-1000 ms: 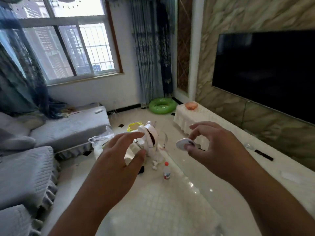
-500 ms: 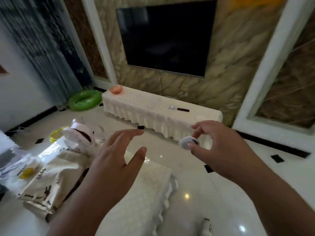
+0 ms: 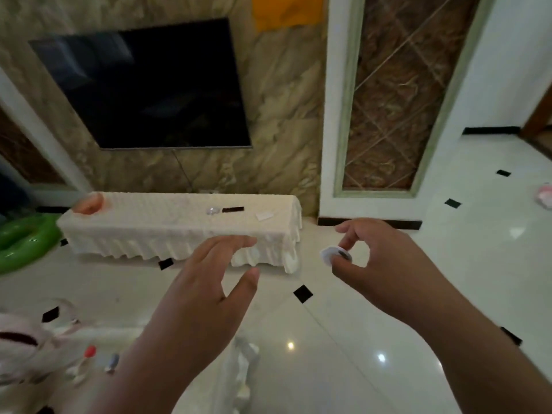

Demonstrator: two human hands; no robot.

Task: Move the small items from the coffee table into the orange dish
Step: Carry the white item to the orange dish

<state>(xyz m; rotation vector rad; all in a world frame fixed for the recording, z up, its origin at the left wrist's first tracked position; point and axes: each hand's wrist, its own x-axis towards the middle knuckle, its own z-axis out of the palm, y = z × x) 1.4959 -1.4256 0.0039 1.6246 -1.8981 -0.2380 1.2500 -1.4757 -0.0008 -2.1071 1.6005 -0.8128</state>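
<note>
My right hand [image 3: 385, 264] pinches a small round white item [image 3: 331, 254] with a dark spot between thumb and fingers, held in the air over the floor. My left hand [image 3: 206, 297] hovers with fingers spread and holds nothing. The orange dish [image 3: 89, 204] stands on the far left end of the low TV cabinet [image 3: 167, 231] with the white cloth, well ahead and to the left of both hands. The coffee table [image 3: 98, 336] lies at the bottom left with a small red-capped bottle [image 3: 86, 355] and another small item [image 3: 112, 363] on it.
A black remote [image 3: 233, 209], a small clear thing [image 3: 211, 210] and a white paper [image 3: 264, 216] lie on the cabinet. A green swim ring [image 3: 24, 240] rests on the floor at left. A white plush toy [image 3: 21, 342] sits on the coffee table. Glossy tiled floor lies between.
The view has swung right, from the sofa and window to the TV wall. Both hands kept their pose; the right hand still holds the white item. The cabinet is now nearer.
</note>
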